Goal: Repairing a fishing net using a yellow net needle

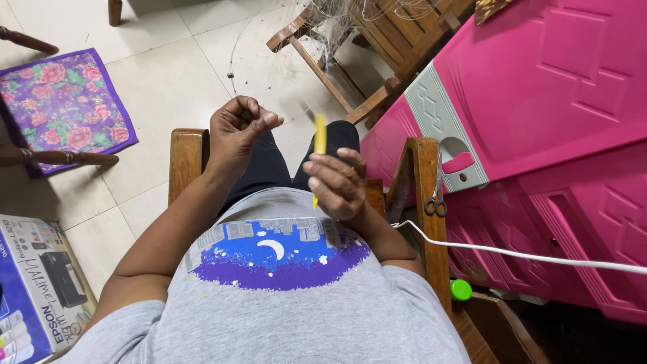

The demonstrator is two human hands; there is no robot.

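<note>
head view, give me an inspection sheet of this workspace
surface: wooden armchair, person seated, pale tiled floor
job's things: yellow netting needle; thin line running up to tangled net
clutter: scissors at chair arm, printer box, green cap
grips: left hand pinched on the line; right hand holds the needle
cables: white cable across pink plastic cabinet
surroundings: floral cushion, second wooden chair
</note>
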